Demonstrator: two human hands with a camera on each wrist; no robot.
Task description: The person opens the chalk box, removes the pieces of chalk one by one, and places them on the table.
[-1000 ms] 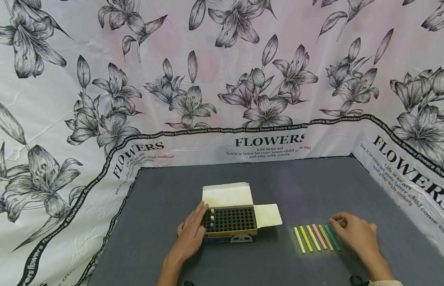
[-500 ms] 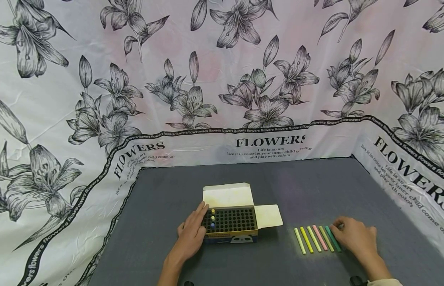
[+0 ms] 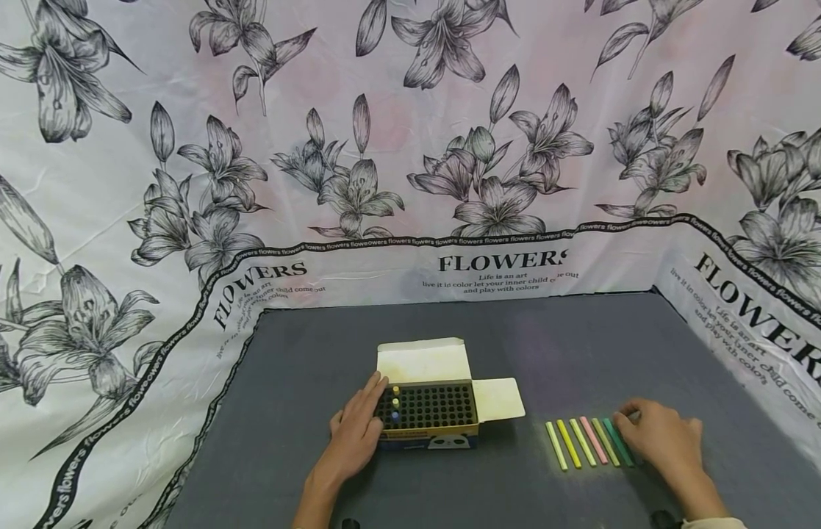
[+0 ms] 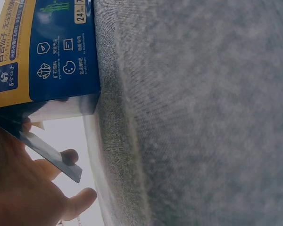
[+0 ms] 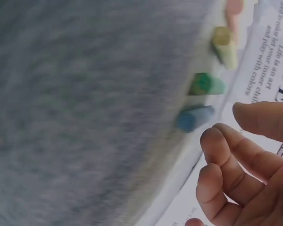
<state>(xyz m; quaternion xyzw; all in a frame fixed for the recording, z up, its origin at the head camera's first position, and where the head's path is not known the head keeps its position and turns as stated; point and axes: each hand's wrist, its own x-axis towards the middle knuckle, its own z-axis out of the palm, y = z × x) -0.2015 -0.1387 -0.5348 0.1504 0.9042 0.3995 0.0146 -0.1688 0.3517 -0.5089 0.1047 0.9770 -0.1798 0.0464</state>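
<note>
An opened chalk box [image 3: 428,439] has a holed insert, with a few sticks in its left holes. My left hand [image 3: 353,433] rests along the box's left side. In the left wrist view, its fingers [image 4: 80,202] lie by a side flap [image 4: 56,157]. To the right, a row of coloured sticks includes yellow [image 3: 567,444], pink [image 3: 594,441] and green chalk [image 3: 618,443]. At that row's right end my right hand [image 3: 661,437] has thumb and finger brought together. A blue chalk stick [image 5: 194,118] lies beside the green one, its far end at those fingertips in the right wrist view.
Both stand on a grey table [image 3: 357,330]. The box lid [image 3: 423,361] leans open at the back and a pale flap [image 3: 499,399] sticks out to the right. A flower-printed cloth [image 3: 384,272] borders the table at the back and sides.
My right hand has shifted slightly nearer to me at the right end of the chalk row. My left hand keeps its place on the box. The view has drifted a little.
</note>
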